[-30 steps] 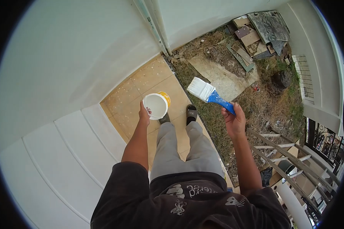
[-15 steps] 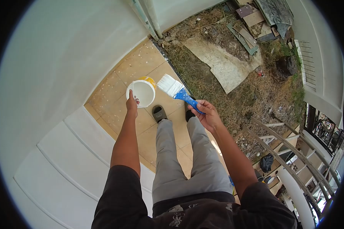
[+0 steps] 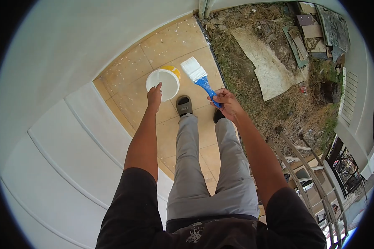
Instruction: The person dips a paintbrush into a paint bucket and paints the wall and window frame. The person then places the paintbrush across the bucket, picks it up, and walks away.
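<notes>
A white bucket (image 3: 169, 86) with a yellow patch on its outside hangs from my left hand (image 3: 154, 96), whose fingers are closed at its near left rim. Whitish paint shows inside it. To the right, my right hand (image 3: 227, 103) grips the blue handle of a wide paintbrush (image 3: 203, 81). White paint coats the bristles, which point up and left, just right of the bucket and apart from it. Both things are above the tiled floor (image 3: 166, 128), in front of my feet.
White walls (image 3: 91, 37) rise at the left and top. Right of the tiles lies rough ground with dry grass, a flat pale sheet (image 3: 270, 74) and stacked boards (image 3: 311, 31). A wooden ladder (image 3: 320, 186) stands at the lower right, near a dark metal gate (image 3: 345, 166).
The brush has come left and closer to the bucket, its bristles now more upward. My left hand has turned at the bucket's rim. The view has shifted, showing more of the floor.
</notes>
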`<act>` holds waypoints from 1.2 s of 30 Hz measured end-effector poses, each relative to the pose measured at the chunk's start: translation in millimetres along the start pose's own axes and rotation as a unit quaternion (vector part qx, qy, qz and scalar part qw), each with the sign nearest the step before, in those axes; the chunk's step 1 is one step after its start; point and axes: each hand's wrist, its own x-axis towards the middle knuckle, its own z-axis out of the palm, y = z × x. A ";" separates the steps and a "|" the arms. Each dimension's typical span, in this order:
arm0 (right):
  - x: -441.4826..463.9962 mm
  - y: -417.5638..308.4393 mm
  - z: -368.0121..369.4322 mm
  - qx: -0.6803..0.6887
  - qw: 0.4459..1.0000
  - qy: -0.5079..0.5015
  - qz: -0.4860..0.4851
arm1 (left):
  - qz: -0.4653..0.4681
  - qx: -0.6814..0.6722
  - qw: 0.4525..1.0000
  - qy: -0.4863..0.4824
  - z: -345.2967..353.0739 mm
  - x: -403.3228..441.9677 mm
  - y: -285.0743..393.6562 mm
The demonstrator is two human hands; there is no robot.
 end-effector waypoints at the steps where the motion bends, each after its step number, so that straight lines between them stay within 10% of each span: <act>1: 9.4 7.5 0.0 -0.007 1.000 -0.001 0.004 | 0.008 -0.022 1.000 0.004 -2.5 5.4 -6.2; 8: 73.6 71.1 10.6 -0.064 0.998 0.014 0.007 | 0.075 0.333 0.906 0.249 -47.1 28.1 -31.2; 11: 105.1 106.1 18.0 -0.041 0.999 0.031 0.001 | -0.055 0.228 0.935 0.266 -64.3 -5.8 -36.4; 15: 137.7 139.0 45.9 -0.008 0.998 0.064 0.002 | 0.163 0.189 0.961 0.123 -65.8 -167.4 -81.6; 19: 166.8 171.0 59.1 0.022 0.994 0.105 0.004 | 0.143 0.175 0.974 0.030 -42.3 -292.0 -86.3; 36: 207.8 191.2 42.9 -0.142 0.972 0.186 -0.031 | 0.190 0.315 0.930 -0.026 -23.7 -285.5 -113.7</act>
